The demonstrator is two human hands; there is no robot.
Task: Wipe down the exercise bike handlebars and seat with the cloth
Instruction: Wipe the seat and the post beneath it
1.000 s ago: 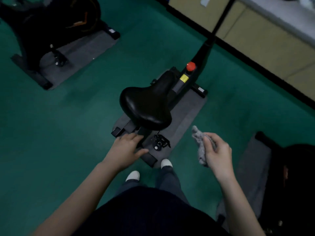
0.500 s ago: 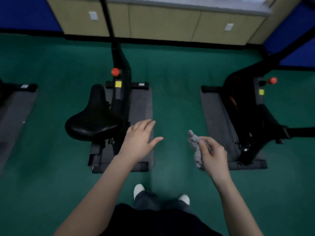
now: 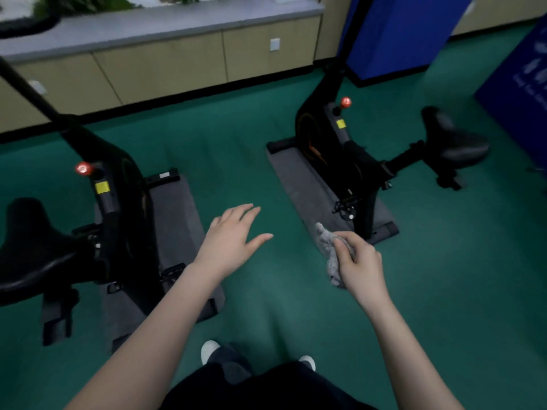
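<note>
A black exercise bike (image 3: 118,202) stands at the left, its black seat (image 3: 32,250) near the frame's left edge. A second black bike (image 3: 349,161) stands ahead on the right, with its seat (image 3: 453,140) pointing right. My right hand (image 3: 362,264) grips a crumpled grey cloth (image 3: 327,244) in the air, close to the rear foot of the right bike. My left hand (image 3: 233,238) hovers with fingers spread over the green floor between the two bikes, touching nothing. Only a dark bar of the left bike's handlebars (image 3: 26,28) shows at the top left.
Each bike stands on a grey mat (image 3: 299,179) on green floor (image 3: 444,276). Beige cabinets (image 3: 177,66) run along the back wall. Blue panels (image 3: 396,34) stand at the far right. My feet in white shoes (image 3: 210,350) are below, between the bikes.
The view has swung right: the first bike and its seat slid to the left edge and the second bike's seat came into view. My left hand left the seat area and hovers between the bikes.
</note>
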